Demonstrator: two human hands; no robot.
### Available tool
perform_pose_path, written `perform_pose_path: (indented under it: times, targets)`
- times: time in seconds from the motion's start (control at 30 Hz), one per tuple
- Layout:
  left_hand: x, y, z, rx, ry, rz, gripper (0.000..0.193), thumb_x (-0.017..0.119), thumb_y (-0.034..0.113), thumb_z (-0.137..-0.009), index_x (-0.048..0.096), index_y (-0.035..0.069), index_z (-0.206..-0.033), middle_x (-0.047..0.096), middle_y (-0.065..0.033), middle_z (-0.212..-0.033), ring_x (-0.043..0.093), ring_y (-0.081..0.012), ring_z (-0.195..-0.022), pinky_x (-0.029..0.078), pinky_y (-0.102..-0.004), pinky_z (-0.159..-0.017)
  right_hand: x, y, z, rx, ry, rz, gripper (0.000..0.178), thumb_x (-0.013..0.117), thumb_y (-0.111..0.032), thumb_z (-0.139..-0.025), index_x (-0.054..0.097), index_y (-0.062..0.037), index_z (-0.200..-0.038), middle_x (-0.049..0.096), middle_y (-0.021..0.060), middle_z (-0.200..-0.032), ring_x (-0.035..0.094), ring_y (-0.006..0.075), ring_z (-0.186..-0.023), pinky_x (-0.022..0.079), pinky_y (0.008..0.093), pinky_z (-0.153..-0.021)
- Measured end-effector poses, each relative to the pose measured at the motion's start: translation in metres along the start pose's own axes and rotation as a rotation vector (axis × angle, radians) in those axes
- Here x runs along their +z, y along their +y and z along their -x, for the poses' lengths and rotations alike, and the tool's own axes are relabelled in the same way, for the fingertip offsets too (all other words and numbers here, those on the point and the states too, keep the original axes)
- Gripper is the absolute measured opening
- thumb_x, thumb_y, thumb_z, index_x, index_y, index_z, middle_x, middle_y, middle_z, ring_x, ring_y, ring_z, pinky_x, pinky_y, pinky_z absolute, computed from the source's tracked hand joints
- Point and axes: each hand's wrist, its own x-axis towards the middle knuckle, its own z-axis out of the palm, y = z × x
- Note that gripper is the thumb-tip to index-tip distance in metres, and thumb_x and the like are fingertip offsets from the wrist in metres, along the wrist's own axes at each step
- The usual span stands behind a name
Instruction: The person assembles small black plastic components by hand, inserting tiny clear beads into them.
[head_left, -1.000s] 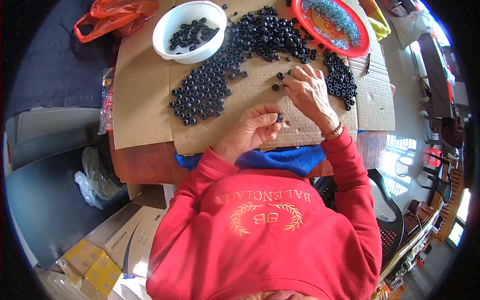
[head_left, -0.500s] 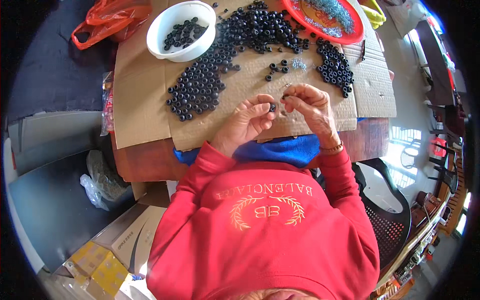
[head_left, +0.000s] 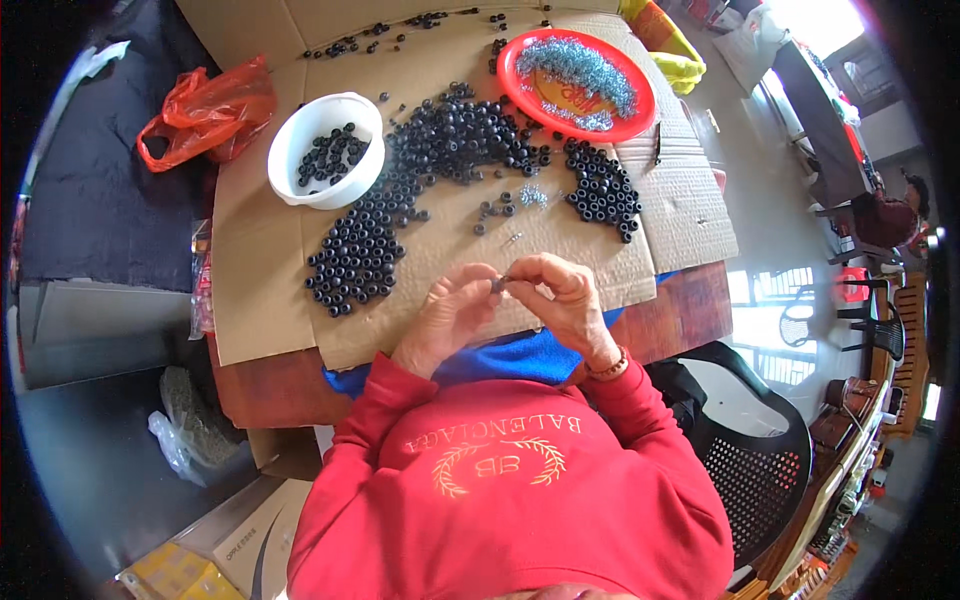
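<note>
In front of my chest, both hands meet above the front of the cardboard sheet [head_left: 460,240]. My left hand [head_left: 450,315] pinches a small black ring-shaped plastic piece [head_left: 497,285] between thumb and fingertips. Against that piece, the fingertips of my right hand [head_left: 562,305] are pressed together; whatever they hold is too small to make out. Just beyond the hands lies a loose group of black pieces [head_left: 493,212] beside a little heap of shiny, silvery-blue small parts [head_left: 533,196]. A tiny metallic bit [head_left: 513,238] rests closer to my fingers.
Black pieces spread in a large pile [head_left: 455,135], with a neat patch [head_left: 602,190] at right. A white tub [head_left: 283,180] holds more. The red plate [head_left: 508,70] carries silvery-blue parts. An orange plastic bag [head_left: 215,110] lies at left, blue cloth [head_left: 465,362] at the table's front edge.
My hands have come together: the right fingertips, apart from the left-hand piece before, now touch it. The whole view has shifted, showing more of the table's far side.
</note>
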Motion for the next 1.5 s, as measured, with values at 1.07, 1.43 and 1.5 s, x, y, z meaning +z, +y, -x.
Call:
perform_pose_path:
  times: [1.07, 1.43, 1.5]
  targets:
    - [0.023, -0.002, 0.008, -0.026, 0.085, 0.096, 0.017, 0.06, 0.012, -0.086, 0.058, 0.006, -0.101, 0.063, -0.0042, -0.086, 0.062, -0.0118, -0.075, 0.052, -0.0222, -0.059, 0.0, -0.002, 0.015, -0.123, 0.137, 0.02, 0.017, 0.066, 0.008, -0.068, 0.06, 0.0001, -0.082, 0.061, 0.009, -0.074, 0.058, 0.0159, -0.066, 0.045, 0.0249, -0.059]
    - [0.03, -0.007, 0.007, -0.027, 0.163, 0.07, 0.016, 0.058, 0.01, -0.086, 0.057, 0.004, -0.1, 0.063, -0.0055, -0.085, 0.063, -0.0131, -0.074, 0.053, -0.0222, -0.058, 0.001, 0.001, 0.016, -0.265, 0.166, 0.159, 0.017, 0.067, 0.007, -0.067, 0.061, -0.0002, -0.082, 0.061, 0.0105, -0.074, 0.061, 0.0212, -0.065, 0.048, 0.0276, -0.057]
    - [0.03, -0.007, 0.008, -0.001, 0.183, 0.048, 0.016, 0.059, 0.01, -0.086, 0.057, 0.004, -0.101, 0.063, -0.0059, -0.084, 0.063, -0.0132, -0.074, 0.053, -0.0219, -0.057, 0.0, 0.002, 0.016, -0.277, 0.163, 0.185, 0.017, 0.067, 0.007, -0.067, 0.061, -0.0003, -0.082, 0.062, 0.0105, -0.074, 0.061, 0.0214, -0.065, 0.048, 0.028, -0.057]
